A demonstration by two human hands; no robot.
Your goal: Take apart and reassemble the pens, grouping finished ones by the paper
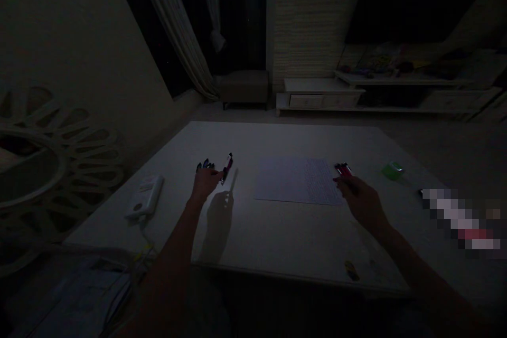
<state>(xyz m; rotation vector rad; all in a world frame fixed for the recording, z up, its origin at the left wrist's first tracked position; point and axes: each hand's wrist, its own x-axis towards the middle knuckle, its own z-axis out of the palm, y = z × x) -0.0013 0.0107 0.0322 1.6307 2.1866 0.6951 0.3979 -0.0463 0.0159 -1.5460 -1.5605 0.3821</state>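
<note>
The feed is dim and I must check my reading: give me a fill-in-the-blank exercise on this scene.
1. The left hand holds a pen and casts a dark ____ on the table.
2. The right hand is near a handwritten sheet of ____.
3. The small container on the table's right side is ____ in colour.
Missing words: shadow; paper; green.

From the person's head, we look forward and down over the white table (293,237), its near edge low in our single view. We have the left hand (205,182) and right hand (362,203) at middle range, while the curtain (170,16) and low cabinet (309,100) stand farther off, toward the top.
</note>
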